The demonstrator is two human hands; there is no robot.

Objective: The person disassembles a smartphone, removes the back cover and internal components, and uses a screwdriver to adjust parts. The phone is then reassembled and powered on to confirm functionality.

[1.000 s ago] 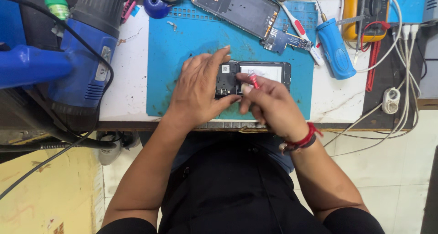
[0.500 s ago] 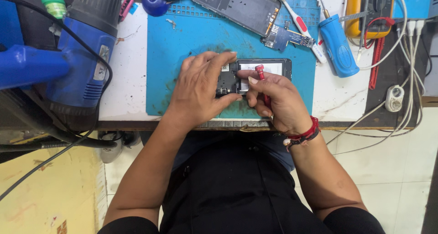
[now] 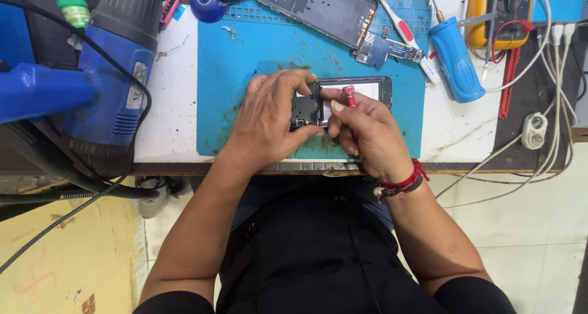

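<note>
Opened phone (image 3: pixel 358 92) lying flat on the blue work mat (image 3: pixel 245 63), near the front edge of the bench, back cover off and insides showing. Being pinned at its left end by the left hand (image 3: pixel 269 121), fingers curled over the dark inner frame, thumb pressing from the near side. Being worked on by the right hand (image 3: pixel 367 136), clenched around a small red-handled screwdriver (image 3: pixel 349 95), tip hidden behind the fingers. Compared with a second ago: screwdriver handle now standing more upright and sitting further left, over the middle of the phone rather than lying low across it; right hand shifting in closer to the left. Looking like a move on to another screw, though the screw itself not visible.

Around: a second opened phone (image 3: pixel 318 7) lying at the far edge of the mat, a small circuit board (image 3: pixel 386 49) just beside it, a blue-handled screwdriver (image 3: pixel 456 60) to the right, a yellow multimeter (image 3: pixel 499 14) beyond. Big blue heat gun (image 3: pixel 110 75) resting well to the left. White cables (image 3: pixel 551 105) trailing off the right edge. Nothing crowding the hands; only the hands themselves hiding the work spot
</note>
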